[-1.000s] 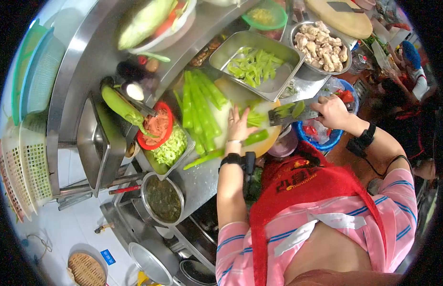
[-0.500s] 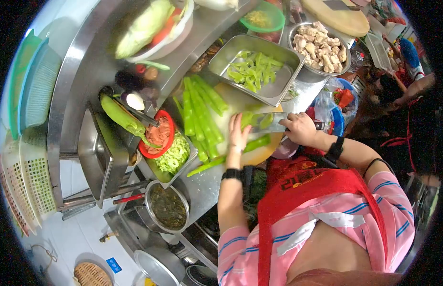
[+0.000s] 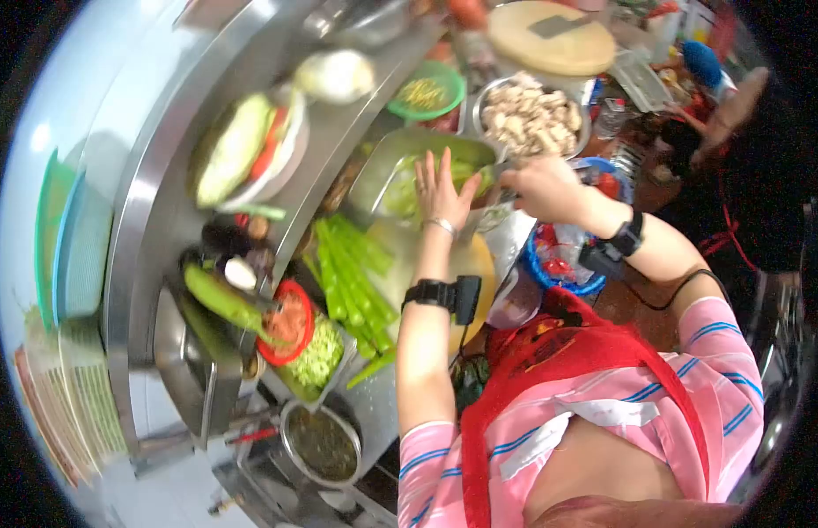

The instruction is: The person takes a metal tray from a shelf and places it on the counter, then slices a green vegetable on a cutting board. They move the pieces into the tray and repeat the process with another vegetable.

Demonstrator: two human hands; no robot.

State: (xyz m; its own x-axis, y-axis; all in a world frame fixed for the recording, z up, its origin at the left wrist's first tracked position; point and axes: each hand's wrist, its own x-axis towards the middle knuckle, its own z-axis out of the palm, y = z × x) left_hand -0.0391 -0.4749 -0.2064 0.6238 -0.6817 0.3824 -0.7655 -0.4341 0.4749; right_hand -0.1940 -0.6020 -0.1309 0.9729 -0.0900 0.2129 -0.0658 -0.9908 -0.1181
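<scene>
My left hand (image 3: 446, 195) is over the metal tray (image 3: 363, 180), fingers spread and holding nothing. Under it are green vegetable slices (image 3: 398, 189) in the tray. At the tray's right corner, my right hand (image 3: 548, 189) is closed around the handle of a kitchen knife; its blade is mostly hidden and blurred. Below both hands lies a round, pale cutting board (image 3: 481, 268). Long green vegetable pieces (image 3: 343, 273) rest at the board's left side.
A bowl of chopped meat (image 3: 532, 119) and a green bowl (image 3: 457, 88) stand beyond the tray. A red bowl (image 3: 288, 321) of pink slices sits left, beside shredded green vegetable (image 3: 319, 352). A blue basin (image 3: 594, 286) with bags stands right. Another person's arm (image 3: 735, 106) shows far right.
Both hands have moved from the cutting board up to the metal tray, the knife going with my right hand. The green slices under the blade have left the board. The camera view has shifted.
</scene>
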